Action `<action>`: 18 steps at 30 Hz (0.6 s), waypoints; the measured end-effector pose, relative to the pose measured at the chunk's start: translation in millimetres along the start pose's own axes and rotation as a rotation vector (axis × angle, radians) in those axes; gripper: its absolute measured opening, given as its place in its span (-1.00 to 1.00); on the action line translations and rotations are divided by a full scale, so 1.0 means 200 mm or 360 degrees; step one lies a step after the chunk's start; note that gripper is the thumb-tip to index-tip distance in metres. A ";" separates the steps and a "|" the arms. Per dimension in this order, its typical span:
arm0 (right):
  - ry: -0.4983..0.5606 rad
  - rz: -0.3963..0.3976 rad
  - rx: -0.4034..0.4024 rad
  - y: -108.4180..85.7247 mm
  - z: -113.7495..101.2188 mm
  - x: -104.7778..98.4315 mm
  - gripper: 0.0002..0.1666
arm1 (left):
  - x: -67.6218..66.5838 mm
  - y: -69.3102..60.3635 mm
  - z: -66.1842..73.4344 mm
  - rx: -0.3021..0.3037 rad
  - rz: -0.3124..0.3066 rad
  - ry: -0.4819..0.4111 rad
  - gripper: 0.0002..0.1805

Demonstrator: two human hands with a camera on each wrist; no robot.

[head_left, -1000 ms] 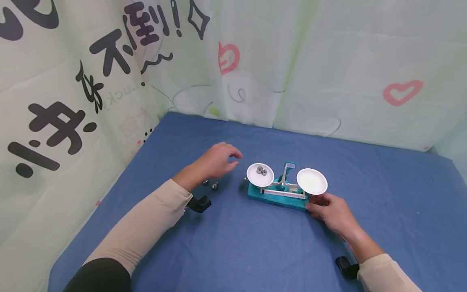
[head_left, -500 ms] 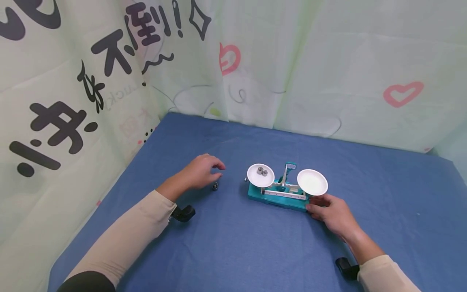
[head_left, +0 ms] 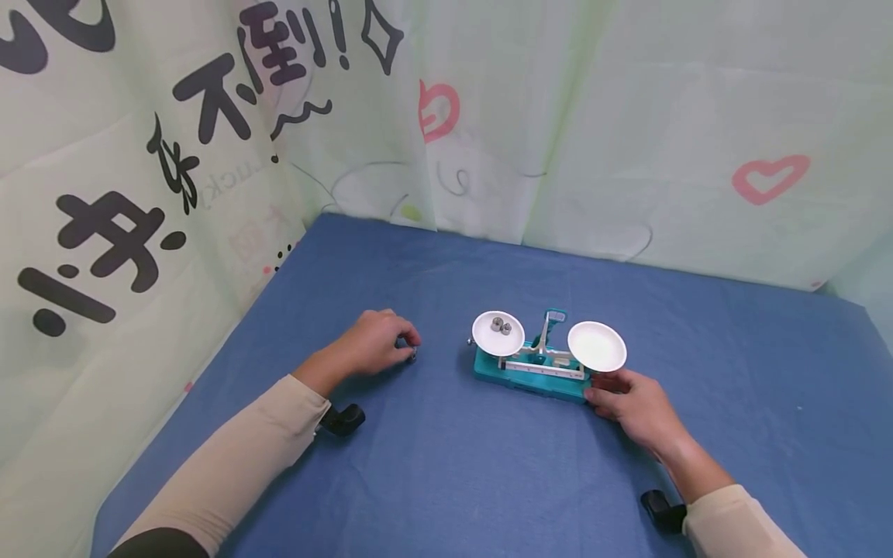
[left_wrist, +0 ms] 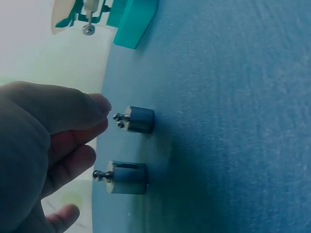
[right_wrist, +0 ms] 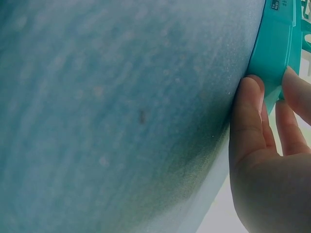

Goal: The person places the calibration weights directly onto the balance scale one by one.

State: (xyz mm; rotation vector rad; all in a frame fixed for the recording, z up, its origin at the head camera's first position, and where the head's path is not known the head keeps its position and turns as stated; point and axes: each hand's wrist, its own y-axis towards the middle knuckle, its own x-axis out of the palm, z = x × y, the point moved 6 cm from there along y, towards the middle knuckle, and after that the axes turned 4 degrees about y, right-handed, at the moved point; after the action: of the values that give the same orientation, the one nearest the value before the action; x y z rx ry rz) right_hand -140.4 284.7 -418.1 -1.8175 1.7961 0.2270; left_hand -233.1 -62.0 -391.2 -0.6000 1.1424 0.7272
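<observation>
A teal balance scale (head_left: 533,380) with two white pans stands on the blue cloth. Its left pan (head_left: 481,346) bears two small metal weights (head_left: 497,324); its right pan (head_left: 597,347) has nothing on it. My right hand (head_left: 640,411) grips the right end of the scale's base, thumb and fingers on either side, as the right wrist view confirms. Left of the scale, my left hand (head_left: 377,342) hovers with loosely bent fingers at a knobbed metal weight (left_wrist: 140,120). The thumb tip is just short of its knob. A larger weight (left_wrist: 127,178) stands beside it, hidden by the hand in the head view.
A blue cloth (head_left: 460,480) covers the table. Pale curtains (head_left: 628,139) with dark lettering and pink hearts hang at the back and left. A black wrist camera mount (head_left: 342,419) sits under the left wrist, another mount (head_left: 663,511) by the right wrist.
My left hand has moved left and down, away from the scale's left pan to the metal weights on the cloth; its fingers have drawn closer together. My right hand stays on the base.
</observation>
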 end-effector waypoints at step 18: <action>0.0004 0.0006 0.0021 0.01 0.01 0.00 -0.46 | 0.08 0.03 -0.03 -0.0059 -0.0099 0.0150 -0.88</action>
State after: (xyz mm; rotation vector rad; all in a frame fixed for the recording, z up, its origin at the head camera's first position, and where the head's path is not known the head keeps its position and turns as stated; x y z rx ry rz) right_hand -141.6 285.2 -419.5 -1.8067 1.7986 0.2139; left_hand -236.2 -59.4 -408.9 -0.7041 1.1936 0.6737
